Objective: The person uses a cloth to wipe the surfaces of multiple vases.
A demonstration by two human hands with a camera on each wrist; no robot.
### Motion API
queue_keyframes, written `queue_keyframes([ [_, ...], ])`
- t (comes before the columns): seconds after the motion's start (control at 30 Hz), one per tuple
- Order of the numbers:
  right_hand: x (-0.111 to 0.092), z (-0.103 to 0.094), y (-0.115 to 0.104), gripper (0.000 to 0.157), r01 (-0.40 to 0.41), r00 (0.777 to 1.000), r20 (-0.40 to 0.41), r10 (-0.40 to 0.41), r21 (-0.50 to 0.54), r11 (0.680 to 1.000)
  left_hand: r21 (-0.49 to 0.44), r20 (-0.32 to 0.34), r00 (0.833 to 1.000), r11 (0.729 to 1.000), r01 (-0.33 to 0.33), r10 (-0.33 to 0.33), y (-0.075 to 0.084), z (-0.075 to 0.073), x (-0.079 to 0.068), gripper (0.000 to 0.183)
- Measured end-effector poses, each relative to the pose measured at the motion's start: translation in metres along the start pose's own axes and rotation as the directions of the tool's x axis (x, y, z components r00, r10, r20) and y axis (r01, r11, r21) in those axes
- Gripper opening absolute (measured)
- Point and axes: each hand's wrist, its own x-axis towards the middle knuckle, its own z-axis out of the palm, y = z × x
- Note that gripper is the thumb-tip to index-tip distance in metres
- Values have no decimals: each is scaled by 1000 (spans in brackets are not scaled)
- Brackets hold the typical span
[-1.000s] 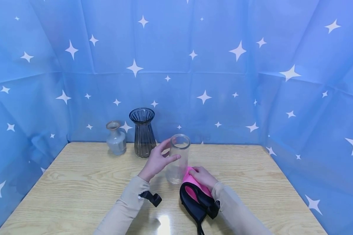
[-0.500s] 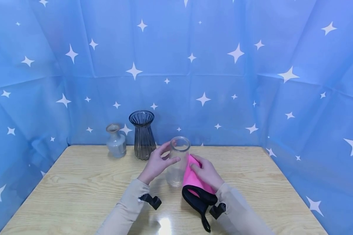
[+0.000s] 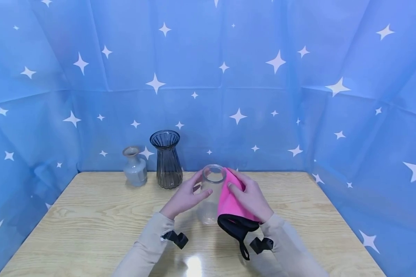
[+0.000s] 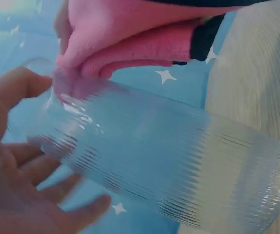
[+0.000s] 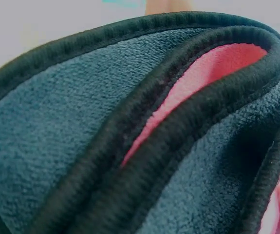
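Note:
A clear ribbed glass vase (image 3: 209,209) stands close over the front middle of the table, rim up. My left hand (image 3: 184,197) holds it from the left near the rim; in the left wrist view the thumb lies on one side of the glass (image 4: 144,141) and the fingers along the other. Against the vase's right side, my right hand (image 3: 251,195) pinches a folded cleaning cloth (image 3: 233,198), pink on one face and dark on the other. Its black-edged lower end hangs down with a loop. Folded layers of the cloth (image 5: 66,112) fill the right wrist view.
Behind and left of my left hand stand a dark grey flared glass vase (image 3: 168,169) and a small bluish vase (image 3: 136,172). A blue starry curtain (image 3: 194,57) closes off the back and sides of the wooden table (image 3: 90,227).
My right hand has slid the cloth up the vase's right side from near the base to the rim. The left hand keeps its hold on the vase.

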Motion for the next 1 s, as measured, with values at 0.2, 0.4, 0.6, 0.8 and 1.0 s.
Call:
queue_keyframes([
  [0.2, 1, -5, -4, 46, 17, 1000, -8, -17, 45, 999, 120, -105, 994, 992, 23, -10, 8, 10, -6, 79],
  [0.4, 2, -2, -4, 45, 48, 999, -28, -45, 108, 993, 105, -182, 983, 993, 46, -26, 7, 21, -6, 70],
  [0.6, -2, 12, 10, 43, -25, 999, -40, 31, 150, 988, 82, -215, 976, 996, 45, -27, 6, 23, -6, 66],
  [0.8, -5, 24, 32, 46, -149, 989, 30, 148, 40, 988, 26, -208, 976, 997, 66, -59, 5, 20, -5, 67],
  [1.0, -7, 31, 51, 44, -210, 958, 167, 231, -135, 968, 16, -212, 976, 998, 58, -54, 1, 20, -3, 66],
])
